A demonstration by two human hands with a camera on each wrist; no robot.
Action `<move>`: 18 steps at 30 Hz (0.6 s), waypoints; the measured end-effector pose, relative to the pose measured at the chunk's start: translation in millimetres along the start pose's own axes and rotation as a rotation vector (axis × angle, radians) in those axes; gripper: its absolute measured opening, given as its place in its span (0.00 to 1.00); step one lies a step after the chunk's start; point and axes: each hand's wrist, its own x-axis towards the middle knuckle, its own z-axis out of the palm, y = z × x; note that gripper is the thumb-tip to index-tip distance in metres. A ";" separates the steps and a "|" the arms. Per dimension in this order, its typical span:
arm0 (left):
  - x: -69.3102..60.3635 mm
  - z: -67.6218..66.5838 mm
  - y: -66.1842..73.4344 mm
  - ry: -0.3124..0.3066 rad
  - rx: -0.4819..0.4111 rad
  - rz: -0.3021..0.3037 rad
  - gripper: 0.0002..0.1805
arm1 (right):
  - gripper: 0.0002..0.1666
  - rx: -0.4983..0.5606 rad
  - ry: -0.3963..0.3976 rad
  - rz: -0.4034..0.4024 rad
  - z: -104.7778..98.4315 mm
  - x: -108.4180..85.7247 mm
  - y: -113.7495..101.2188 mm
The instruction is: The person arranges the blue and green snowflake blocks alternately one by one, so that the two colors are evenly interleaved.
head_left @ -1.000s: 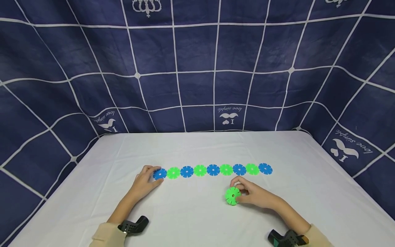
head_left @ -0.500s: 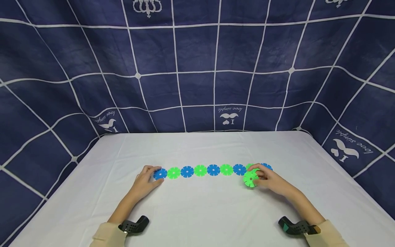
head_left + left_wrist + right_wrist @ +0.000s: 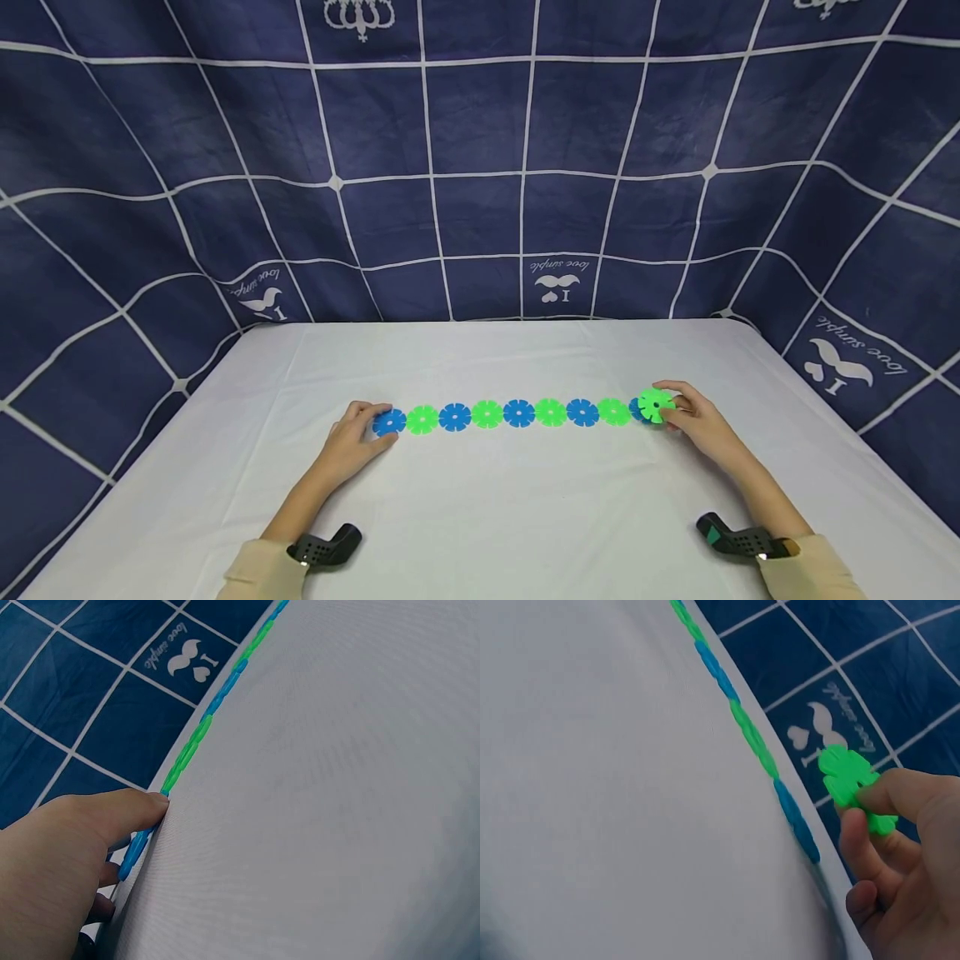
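Note:
Blue and green slotted snowflake discs lie flat in a row, colours alternating, across the white table. My left hand [image 3: 351,440] has thumb and fingers at opposite edges of the blue disc [image 3: 389,423] at the row's left end, gripping it against the cloth. At the other end, my right hand [image 3: 702,422] pinches a loose green disc [image 3: 649,400] between thumb and fingers. Held above the table, that disc partly covers the row's last blue disc [image 3: 635,409] in the head view. In the right wrist view the pinched green disc [image 3: 844,771] is tilted, apart from the row.
White cloth covers the table [image 3: 480,517] in front of and behind the row. A dark blue curtain [image 3: 480,217] with white grid lines rises along the back and both sides. Each wrist carries a black strap-on camera, such as the left one [image 3: 326,550].
My right hand has carried the green disc rightward and away from me, from in front of the row to over its right end. The left hand stays at the left-end blue disc.

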 end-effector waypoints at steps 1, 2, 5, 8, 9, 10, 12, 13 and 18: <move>0.0 0.1 -0.2 0.000 -0.001 0.001 0.29 | 0.25 -0.014 0.026 0.019 -1.8 -0.1 1.9; -0.1 0.2 -0.3 0.001 0.000 0.002 0.29 | 0.25 -0.029 0.050 0.036 -3.5 -0.4 3.8; -0.2 0.6 -0.1 0.005 -0.001 0.006 0.29 | 0.25 -0.055 0.116 0.055 -7.2 -1.1 8.9; -0.4 0.9 0.4 0.008 -0.003 0.007 0.29 | 0.25 -0.079 0.164 0.071 -9.6 -1.4 12.6; -0.5 1.0 0.5 0.009 -0.003 0.007 0.29 | 0.25 -0.090 0.176 0.077 -10.1 -1.5 13.7; -0.7 1.0 0.6 0.009 -0.004 0.007 0.29 | 0.25 -0.107 0.186 0.086 -10.6 -1.6 14.9; -1.0 1.0 0.5 0.008 -0.003 0.007 0.29 | 0.25 -0.149 0.209 0.101 -11.0 -2.2 17.7; -0.9 1.1 0.6 0.008 -0.004 0.008 0.29 | 0.25 -0.167 0.219 0.108 -11.0 -2.6 19.2; -1.0 0.8 0.1 0.011 0.001 0.013 0.29 | 0.25 -0.249 0.240 0.110 -7.9 -4.7 26.3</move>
